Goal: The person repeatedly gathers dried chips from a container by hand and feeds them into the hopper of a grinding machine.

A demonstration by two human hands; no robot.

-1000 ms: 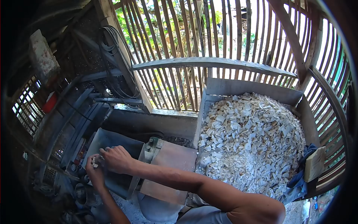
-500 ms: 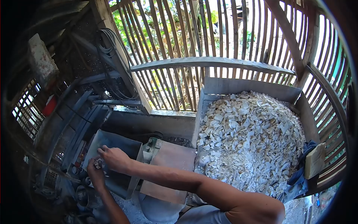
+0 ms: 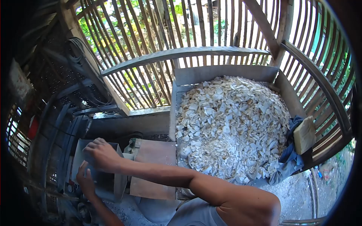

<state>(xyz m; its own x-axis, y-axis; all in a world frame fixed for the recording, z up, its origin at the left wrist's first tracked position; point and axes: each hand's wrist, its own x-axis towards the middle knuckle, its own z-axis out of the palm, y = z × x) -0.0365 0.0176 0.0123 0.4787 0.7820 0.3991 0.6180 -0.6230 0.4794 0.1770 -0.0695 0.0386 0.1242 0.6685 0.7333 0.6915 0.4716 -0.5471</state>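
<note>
My right hand is over the grey metal hopper box, back upward. Its fingers look curled and a little smeared, and what they hold, if anything, is hidden. Just below it, at the box's left side, is my left hand. Its thumb and fingers point up and stand apart, with nothing visible in them. The two hands are close together; whether they touch I cannot tell. The inside of the box is dark and partly covered by my right hand and forearm.
A large heap of pale, broken shell-like pieces fills a board-sided bin on the right. A flat brownish panel lies between box and bin. A yellowish block rests by dark blue cloth. Slatted walls enclose the space.
The view has swung right, so everything sits further left. Small pale pieces showed in my left hand before; now none show there. My right hand has risen slightly against the box.
</note>
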